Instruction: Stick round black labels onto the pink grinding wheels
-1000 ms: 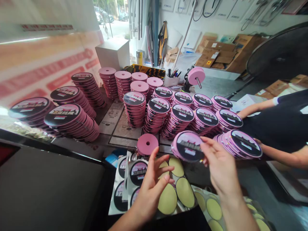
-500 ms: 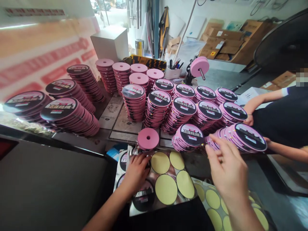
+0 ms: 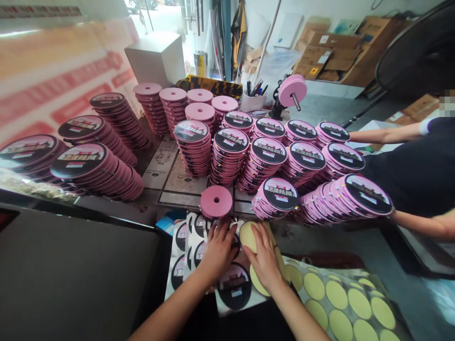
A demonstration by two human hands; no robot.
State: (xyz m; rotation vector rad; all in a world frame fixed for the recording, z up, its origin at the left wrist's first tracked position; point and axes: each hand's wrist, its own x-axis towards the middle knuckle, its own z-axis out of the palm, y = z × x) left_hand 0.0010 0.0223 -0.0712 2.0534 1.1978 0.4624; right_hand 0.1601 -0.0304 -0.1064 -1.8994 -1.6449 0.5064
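My left hand lies on a sheet of round stickers with black, pink-topped printing, its fingers spread. To its right, my right hand rests on yellow blank circles of the same sheet, fingers stretched out and nothing visibly held. More sticker sheets show under the left side. Just beyond my fingertips lies a pink disc with a centre hole, which carries no label. Behind it at right stands a stack of labelled pink discs.
Labelled stacks fill the left of the table; unlabelled pink stacks stand at the back. A leaning stack is at right, beside a co-worker's arms. A sheet of yellow circles lies lower right. A spindle holds pink discs.
My right hand has come down and left from near the right-hand stacks onto the sheet. My left hand has shifted slightly right. The co-worker's far arm has stretched out behind the stacks.
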